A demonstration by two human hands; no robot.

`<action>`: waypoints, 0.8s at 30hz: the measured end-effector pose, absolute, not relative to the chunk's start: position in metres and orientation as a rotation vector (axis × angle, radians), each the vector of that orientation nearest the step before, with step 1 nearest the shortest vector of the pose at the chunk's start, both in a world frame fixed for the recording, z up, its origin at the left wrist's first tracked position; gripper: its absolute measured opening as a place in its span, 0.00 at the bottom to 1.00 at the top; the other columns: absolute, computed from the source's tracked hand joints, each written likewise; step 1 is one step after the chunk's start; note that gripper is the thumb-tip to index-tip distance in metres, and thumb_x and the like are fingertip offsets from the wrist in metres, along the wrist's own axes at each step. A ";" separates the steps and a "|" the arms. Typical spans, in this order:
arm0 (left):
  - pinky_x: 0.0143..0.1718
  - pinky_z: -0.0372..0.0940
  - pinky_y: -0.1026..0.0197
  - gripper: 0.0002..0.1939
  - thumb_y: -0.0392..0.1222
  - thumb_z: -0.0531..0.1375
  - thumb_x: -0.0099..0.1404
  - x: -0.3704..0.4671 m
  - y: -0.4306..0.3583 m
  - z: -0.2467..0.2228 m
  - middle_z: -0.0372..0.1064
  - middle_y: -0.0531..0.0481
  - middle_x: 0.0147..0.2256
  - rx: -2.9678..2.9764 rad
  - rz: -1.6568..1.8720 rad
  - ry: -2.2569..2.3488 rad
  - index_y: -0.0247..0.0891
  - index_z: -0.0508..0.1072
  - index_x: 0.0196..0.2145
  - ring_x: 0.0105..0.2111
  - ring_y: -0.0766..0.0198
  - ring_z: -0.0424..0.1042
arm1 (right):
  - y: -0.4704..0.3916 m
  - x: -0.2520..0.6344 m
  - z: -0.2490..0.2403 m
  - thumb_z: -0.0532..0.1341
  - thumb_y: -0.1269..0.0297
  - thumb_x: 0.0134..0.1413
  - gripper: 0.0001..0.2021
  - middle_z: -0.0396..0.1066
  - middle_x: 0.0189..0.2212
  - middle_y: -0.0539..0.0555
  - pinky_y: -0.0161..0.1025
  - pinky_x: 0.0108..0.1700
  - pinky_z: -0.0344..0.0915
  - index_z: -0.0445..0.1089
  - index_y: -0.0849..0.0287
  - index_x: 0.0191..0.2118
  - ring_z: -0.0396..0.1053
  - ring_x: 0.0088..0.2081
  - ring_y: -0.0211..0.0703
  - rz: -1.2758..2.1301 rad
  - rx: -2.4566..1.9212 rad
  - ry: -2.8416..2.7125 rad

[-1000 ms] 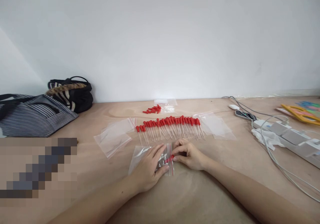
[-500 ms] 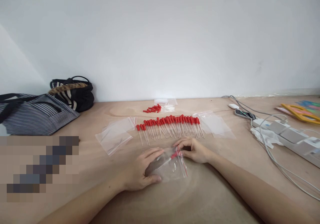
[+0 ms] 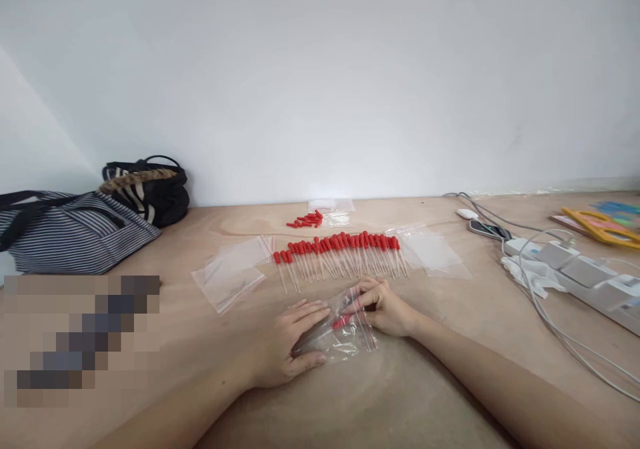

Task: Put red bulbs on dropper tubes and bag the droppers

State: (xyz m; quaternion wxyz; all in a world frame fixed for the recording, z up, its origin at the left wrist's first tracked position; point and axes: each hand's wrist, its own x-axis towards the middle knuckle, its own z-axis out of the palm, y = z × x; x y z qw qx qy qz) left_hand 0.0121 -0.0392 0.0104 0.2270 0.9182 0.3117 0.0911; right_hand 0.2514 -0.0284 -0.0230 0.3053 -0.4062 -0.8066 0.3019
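A clear zip bag with a red stripe at its right-hand opening lies between my hands. Inside it shows a red rubber bulb, apparently on a clear dropper. My left hand grips the bag's left side, thumb below and fingers above. My right hand is closed at the bag's opening, with a finger reaching in beside the bulb. Beyond my hands lies a row of clear droppers with red bulbs. Loose red bulbs lie farther back, beside a bag of clear tubes.
Flat clear bags lie left and right of the row. A striped bag and a black bag stand at left. At right are a power strip, cables, a phone and a yellow-framed object.
The red bulb has moved left and slightly down, deeper into the bag. My right hand has moved slightly down, with a finger now inside the opening.
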 end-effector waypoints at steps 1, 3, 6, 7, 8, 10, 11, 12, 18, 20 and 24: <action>0.57 0.46 0.45 0.30 0.52 0.55 0.59 0.012 -0.039 0.011 0.54 0.46 0.57 2.528 0.243 0.865 0.43 0.54 0.57 0.57 0.55 0.53 | -0.027 0.255 -0.023 0.63 0.55 0.44 0.09 0.70 0.35 0.53 0.46 0.48 0.56 0.75 0.50 0.32 0.65 0.40 0.44 0.835 -1.061 -2.100; 0.57 0.48 0.45 0.29 0.52 0.55 0.59 0.011 -0.038 0.011 0.53 0.47 0.57 2.523 0.226 0.883 0.44 0.54 0.57 0.57 0.54 0.52 | -0.020 0.268 -0.020 0.62 0.56 0.44 0.10 0.71 0.35 0.53 0.41 0.42 0.61 0.74 0.54 0.31 0.67 0.37 0.42 0.894 -1.077 -2.009; 0.56 0.48 0.46 0.29 0.53 0.55 0.59 0.010 -0.035 0.011 0.53 0.48 0.57 2.531 0.211 0.876 0.45 0.56 0.56 0.57 0.54 0.51 | -0.003 0.299 -0.011 0.60 0.58 0.45 0.08 0.71 0.28 0.51 0.36 0.34 0.62 0.72 0.57 0.28 0.66 0.30 0.39 0.675 -1.396 -1.826; 0.56 0.48 0.46 0.28 0.53 0.55 0.59 0.010 -0.033 0.010 0.53 0.48 0.57 2.538 0.214 0.863 0.45 0.57 0.56 0.57 0.54 0.51 | 0.005 0.310 -0.007 0.59 0.59 0.45 0.08 0.71 0.27 0.51 0.35 0.32 0.61 0.72 0.58 0.26 0.66 0.28 0.38 0.521 -1.555 -1.715; 0.57 0.48 0.46 0.28 0.53 0.55 0.59 0.010 -0.031 0.009 0.53 0.48 0.57 2.543 0.218 0.852 0.45 0.58 0.55 0.57 0.55 0.51 | 0.012 0.319 -0.003 0.59 0.61 0.44 0.07 0.71 0.27 0.50 0.34 0.32 0.60 0.71 0.58 0.26 0.65 0.28 0.38 0.418 -1.688 -1.630; 0.57 0.48 0.47 0.27 0.53 0.55 0.59 0.009 -0.029 0.008 0.54 0.47 0.57 2.552 0.227 0.836 0.44 0.59 0.55 0.57 0.55 0.52 | 0.027 0.333 0.001 0.59 0.62 0.44 0.06 0.70 0.25 0.50 0.34 0.32 0.59 0.70 0.58 0.26 0.66 0.29 0.38 0.320 -1.859 -1.525; 0.57 0.48 0.47 0.27 0.54 0.55 0.59 0.009 -0.028 0.007 0.54 0.47 0.57 2.554 0.231 0.835 0.43 0.59 0.54 0.57 0.55 0.52 | 0.034 0.336 0.002 0.59 0.62 0.42 0.06 0.69 0.23 0.50 0.33 0.31 0.58 0.70 0.59 0.25 0.65 0.28 0.39 0.310 -1.900 -1.505; 0.57 0.48 0.47 0.28 0.54 0.55 0.59 0.009 -0.027 0.006 0.54 0.47 0.57 2.555 0.236 0.837 0.43 0.60 0.54 0.57 0.55 0.52 | 0.039 0.336 0.002 0.60 0.61 0.41 0.07 0.68 0.21 0.50 0.33 0.29 0.58 0.69 0.59 0.23 0.65 0.27 0.39 0.317 -1.929 -1.498; 0.56 0.48 0.47 0.28 0.54 0.55 0.58 0.008 -0.027 0.004 0.54 0.47 0.57 2.549 0.248 0.848 0.43 0.60 0.54 0.57 0.54 0.52 | 0.058 0.321 -0.006 0.64 0.61 0.32 0.17 0.53 0.08 0.46 0.33 0.21 0.50 0.56 0.58 0.07 0.58 0.17 0.37 0.452 -1.997 -1.510; 0.56 0.49 0.47 0.28 0.54 0.55 0.58 0.008 -0.026 0.004 0.55 0.46 0.57 2.547 0.245 0.851 0.43 0.60 0.54 0.57 0.54 0.52 | 0.059 0.319 -0.002 0.63 0.62 0.32 0.18 0.51 0.07 0.46 0.33 0.21 0.49 0.54 0.58 0.07 0.56 0.16 0.36 0.490 -1.986 -1.493; 0.56 0.49 0.47 0.29 0.55 0.55 0.58 0.009 -0.026 0.004 0.54 0.45 0.57 2.542 0.214 0.859 0.41 0.61 0.54 0.57 0.53 0.52 | 0.046 0.318 0.009 0.58 0.57 0.42 0.13 0.58 0.13 0.47 0.33 0.22 0.54 0.60 0.59 0.16 0.59 0.19 0.35 0.562 -1.863 -1.469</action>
